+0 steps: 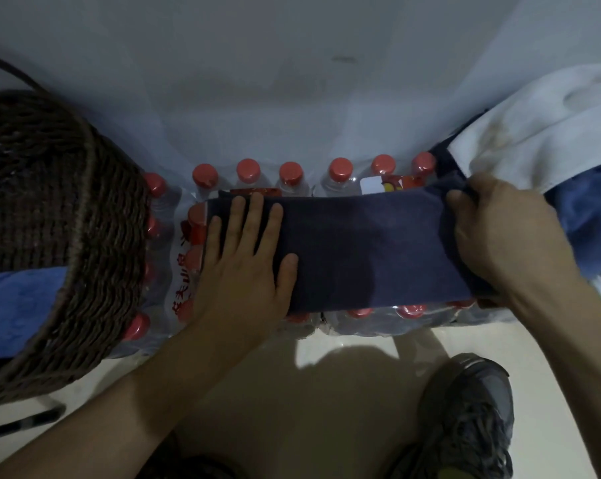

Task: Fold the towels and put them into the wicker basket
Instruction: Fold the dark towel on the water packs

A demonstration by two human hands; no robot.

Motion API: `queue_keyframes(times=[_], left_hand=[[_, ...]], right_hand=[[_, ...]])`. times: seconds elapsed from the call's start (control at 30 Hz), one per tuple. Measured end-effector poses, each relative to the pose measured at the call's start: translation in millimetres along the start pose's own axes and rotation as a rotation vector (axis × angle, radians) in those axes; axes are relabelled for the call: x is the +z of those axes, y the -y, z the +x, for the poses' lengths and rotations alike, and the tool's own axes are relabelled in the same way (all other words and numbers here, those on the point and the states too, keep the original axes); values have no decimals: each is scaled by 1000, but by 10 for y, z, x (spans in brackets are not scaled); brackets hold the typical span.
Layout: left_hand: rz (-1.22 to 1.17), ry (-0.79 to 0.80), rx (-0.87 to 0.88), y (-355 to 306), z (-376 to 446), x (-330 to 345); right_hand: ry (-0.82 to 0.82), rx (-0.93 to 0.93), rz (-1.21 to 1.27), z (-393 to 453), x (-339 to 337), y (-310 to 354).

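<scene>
A dark navy towel lies folded into a long strip across the tops of shrink-wrapped water bottles. My left hand presses flat on the strip's left end, fingers straight and spread. My right hand grips the strip's right end, fingers curled round the fabric. The brown wicker basket stands at the left, with a light blue towel inside it.
A white towel and a blue towel are piled at the right, beside my right hand. A pale wall rises behind the red-capped bottles. Below are a tiled floor and my grey shoe.
</scene>
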State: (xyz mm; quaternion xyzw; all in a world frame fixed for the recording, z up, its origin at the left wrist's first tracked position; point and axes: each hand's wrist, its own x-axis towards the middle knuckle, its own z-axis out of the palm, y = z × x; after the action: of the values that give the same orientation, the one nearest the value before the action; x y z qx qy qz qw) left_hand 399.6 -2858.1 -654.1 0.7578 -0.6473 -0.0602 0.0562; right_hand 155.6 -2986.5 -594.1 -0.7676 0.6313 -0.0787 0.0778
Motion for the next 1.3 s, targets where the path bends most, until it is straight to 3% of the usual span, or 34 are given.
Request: queue_keyframes(times=[0.13,0.2,0.3,0.37,0.47,0.57,0.63,0.7,0.87,0.93,1.03,1.1,1.3], left_hand=[[33,3,-8,-61,28,35],[28,16,-6,-65,28,19],[-105,17,11,-29,40,-54],[-317,-26,-19,22,42,-165],[-645,-211,-83,100,9,-376],[-1282,-33,-265,129,-22,-565],[-1491,146,-316,173,-35,-602],[-1449,210,-307,196,-53,-596],[-1194,164,-339,277,-78,-569],[-1075,112,-323,341,-67,-548],[-954,13,-337,414,-43,-498],[-917,-2,-333,439,-17,-478],[-569,-112,-211,498,-4,-468]], right_hand=[[-143,-70,118,5,-220,112],[-40,-63,295,49,-338,168],[253,73,731,51,-454,375],[372,109,955,24,-438,571],[478,101,1090,-5,-309,887],[539,55,1117,-73,-136,1193],[604,34,1114,-126,-24,1357],[679,53,1142,-164,79,1465],[760,53,1145,-211,258,1525],[658,-58,978,-226,329,1500],[345,-399,406,-237,432,1446],[299,-471,203,-275,473,1443],[266,-493,114,-322,579,1439]])
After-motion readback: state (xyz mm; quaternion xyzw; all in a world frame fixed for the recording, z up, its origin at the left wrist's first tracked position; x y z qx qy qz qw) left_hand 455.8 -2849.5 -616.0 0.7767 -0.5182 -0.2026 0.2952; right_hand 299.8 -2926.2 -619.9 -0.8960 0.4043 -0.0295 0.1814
